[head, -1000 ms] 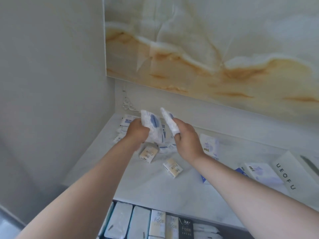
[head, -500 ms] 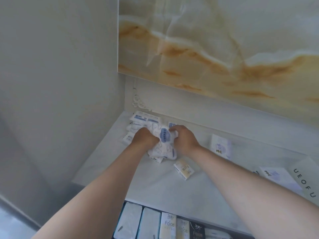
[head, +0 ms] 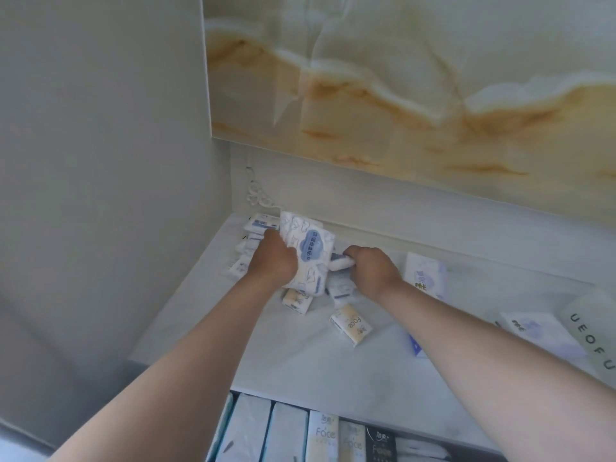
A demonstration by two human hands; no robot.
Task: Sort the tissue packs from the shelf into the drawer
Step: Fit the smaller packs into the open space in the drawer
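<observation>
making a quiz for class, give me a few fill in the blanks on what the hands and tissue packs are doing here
1. The left hand holds a white pack with a ____ cloud print.
2. The right hand grips a small pack above the ____.
3. The cream pack lying near the right forearm reads ____.
4. The drawer below holds packs standing in a ____.

Missing words: blue; shelf; Face; row

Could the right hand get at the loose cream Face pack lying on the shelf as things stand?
Probably, but not freely: the cream Face pack lies uncovered just nearer than the right hand, which is already closed on a small white pack.
</observation>
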